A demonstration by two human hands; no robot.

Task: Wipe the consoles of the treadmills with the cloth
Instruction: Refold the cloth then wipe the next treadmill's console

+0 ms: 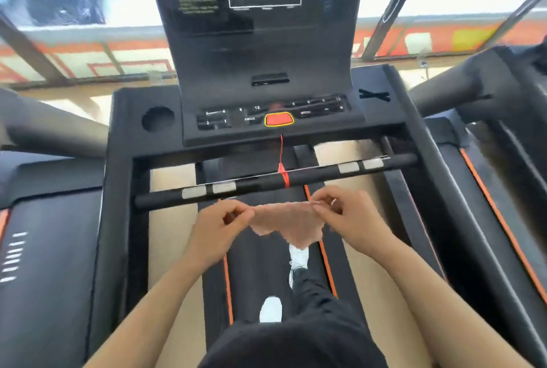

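A pale pink cloth (285,224) hangs stretched between my two hands, just below the treadmill's front handlebar (266,182). My left hand (219,227) pinches its left corner and my right hand (346,216) pinches its right corner. The black console (266,50) rises ahead of me with a dark screen, and beneath that a button panel with a red stop button (278,119). Neither hand touches the console.
A red safety cord (281,157) runs from the stop button to the handlebar. A round cup holder (157,119) sits left of the panel. Neighbouring treadmills (44,234) stand on both sides. My feet in white shoes (298,255) are on the belt.
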